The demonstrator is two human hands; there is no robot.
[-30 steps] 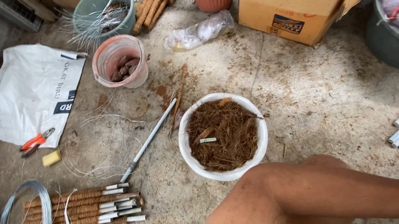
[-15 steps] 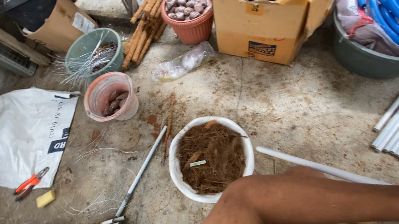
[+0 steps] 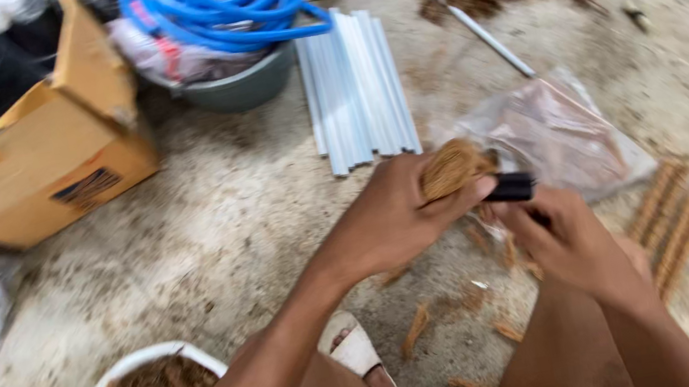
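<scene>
While both hands meet over the concrete floor [image 3: 211,234], the scene reads as follows, all places taken from the clear plastic bag [image 3: 554,135].

Left hand [image 3: 399,212]: closed on a tuft of brown fibre [image 3: 450,168], just at the bag's near-left edge.

Right hand [image 3: 572,244]: clamped on a short black tool [image 3: 510,187], touching the tuft, just below the bag.

Risk, spill: the tuft looks loose; a slack pinch would likely shed strands onto the fibre scraps [image 3: 414,329] already lying below the bag.

Risk, fingers: the tool's tip sits close against the left fingertips [image 3: 475,190]; a slip could catch them. Its working end is blurred, so its kind is unclear.

Edge, left of bag: a bundle of white tubes [image 3: 355,89], near; beyond it a grey tub [image 3: 248,88] holding blue hose [image 3: 224,4], and a cardboard box [image 3: 31,162].

Edge, right of bag: wrapped brown sticks [image 3: 680,217], near the right wrist.

Edge, below-left: a white bowl [image 3: 127,370] of fibre, well apart, beside the knee.

Open room: bare floor between the box and the left forearm.
</scene>
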